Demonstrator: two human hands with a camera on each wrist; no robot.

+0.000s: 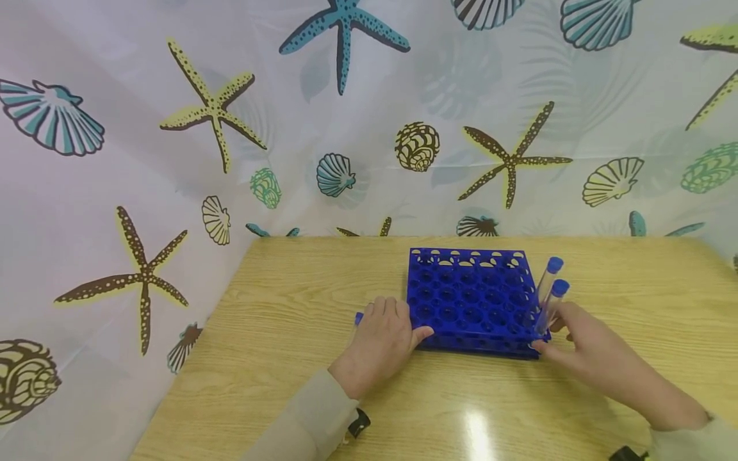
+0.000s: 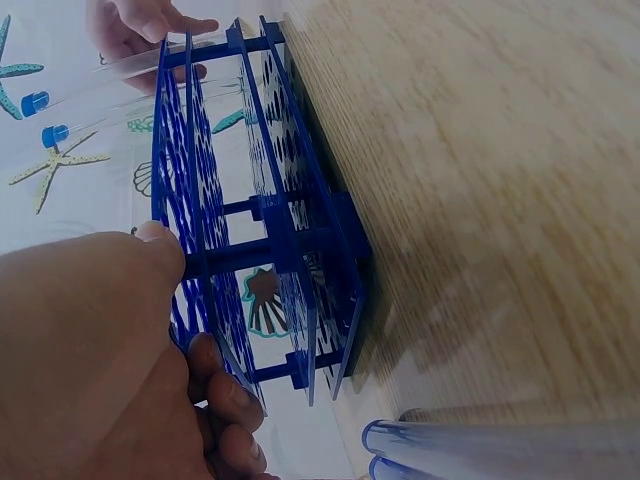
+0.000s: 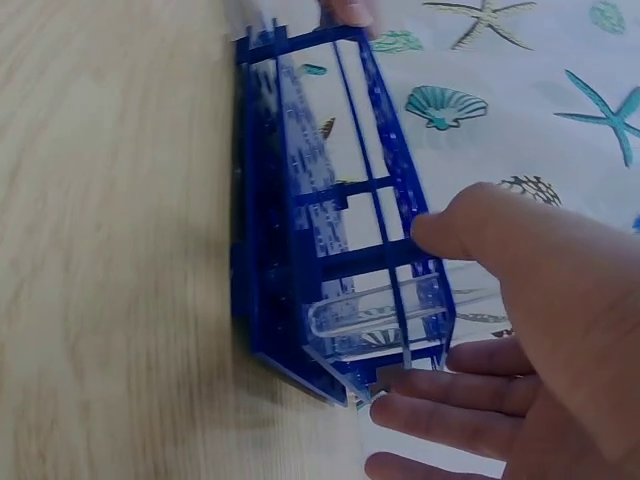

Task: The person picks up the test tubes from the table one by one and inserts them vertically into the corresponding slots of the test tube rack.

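Observation:
A blue test tube rack point(image 1: 469, 294) with rows of round holes stands on the wooden table. At its left end my left hand point(image 1: 377, 339) grips the frame, thumb along the front edge; the left wrist view shows the fingers point(image 2: 235, 405) curled by the upper plates. My right hand point(image 1: 588, 349) holds the opposite end, its thumb point(image 3: 455, 235) on the upper plate and the other fingers spread by the corner. Two clear test tubes with blue caps, one nearer point(image 1: 552, 304) and one behind point(image 1: 548, 278), lean out of the right-hand holes.
More clear tubes point(image 2: 510, 445) lie on the table beside my left hand, which mostly hides them in the head view. Wooden tabletop point(image 1: 288, 275) surrounds the rack. A white curtain point(image 1: 369, 128) printed with shells and starfish hangs behind and to the left.

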